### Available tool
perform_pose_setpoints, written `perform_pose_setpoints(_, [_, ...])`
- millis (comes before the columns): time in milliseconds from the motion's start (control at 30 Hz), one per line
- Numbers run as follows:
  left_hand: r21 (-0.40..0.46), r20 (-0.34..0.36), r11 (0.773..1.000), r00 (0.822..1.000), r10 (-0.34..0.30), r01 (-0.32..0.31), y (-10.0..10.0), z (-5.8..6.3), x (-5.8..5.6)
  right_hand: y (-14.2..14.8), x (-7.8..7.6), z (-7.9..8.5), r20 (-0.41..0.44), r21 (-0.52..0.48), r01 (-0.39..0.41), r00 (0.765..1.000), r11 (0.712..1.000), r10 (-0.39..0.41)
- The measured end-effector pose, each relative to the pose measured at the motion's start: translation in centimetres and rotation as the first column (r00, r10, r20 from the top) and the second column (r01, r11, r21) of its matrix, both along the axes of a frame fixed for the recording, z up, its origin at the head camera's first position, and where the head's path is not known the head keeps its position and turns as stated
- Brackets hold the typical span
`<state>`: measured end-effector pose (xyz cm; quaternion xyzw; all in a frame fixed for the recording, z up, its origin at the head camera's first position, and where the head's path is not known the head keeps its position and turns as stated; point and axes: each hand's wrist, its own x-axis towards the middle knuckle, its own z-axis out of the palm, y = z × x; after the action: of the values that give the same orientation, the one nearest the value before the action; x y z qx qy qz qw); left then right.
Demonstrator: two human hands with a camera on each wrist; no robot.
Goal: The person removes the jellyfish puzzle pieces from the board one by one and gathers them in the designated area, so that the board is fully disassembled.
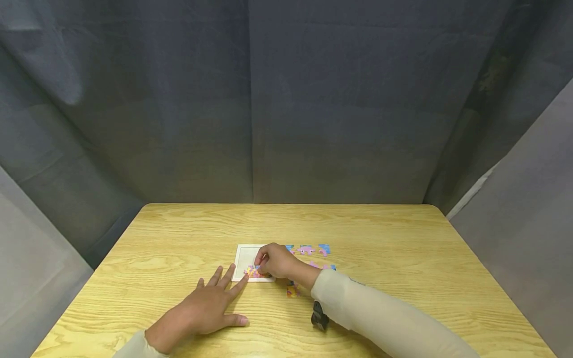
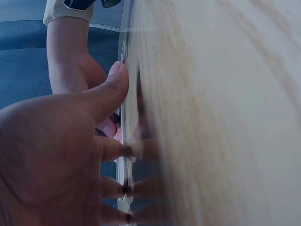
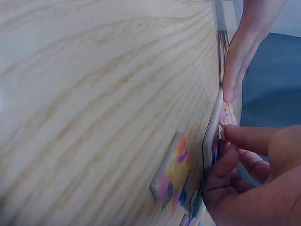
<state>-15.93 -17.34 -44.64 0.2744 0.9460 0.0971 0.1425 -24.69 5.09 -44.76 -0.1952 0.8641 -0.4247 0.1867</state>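
Observation:
A white puzzle tray point(image 1: 243, 254) lies flat on the table, with joined colourful puzzle pieces point(image 1: 250, 272) along its near side. My right hand point(image 1: 278, 261) is over the tray's right part, thumb and index finger pinching a small puzzle piece point(image 3: 222, 133) down at the tray. The fingers mostly hide that piece. Palm down with spread fingers, my left hand point(image 1: 208, 304) rests at the tray's near left corner. Its fingertips touch the tray edge, and one finger is right beside the joined pieces.
Several loose pieces lie right of the tray, among them a pink one point(image 1: 306, 249) and a blue-and-pink one point(image 1: 324, 249). A yellow-orange piece point(image 1: 293, 291) lies nearer, below my right wrist. Dark curtains point(image 1: 340, 124) stand behind the wooden table point(image 1: 380, 233).

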Motion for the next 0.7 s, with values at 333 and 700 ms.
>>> perform_pose_setpoints(333, [0.013,0.001,1.000,1.000,-0.011,0.011,0.0,0.1,0.1,0.4,-0.4,0.1,0.050,-0.066,-0.011,0.999,0.998,0.015])
perform_pose_setpoints(700, [0.010,-0.019,1.000,0.999,-0.027,0.027,0.0,0.0,0.1,1.2,-0.6,0.4,0.058,-0.050,0.015,0.998,0.999,-0.012])
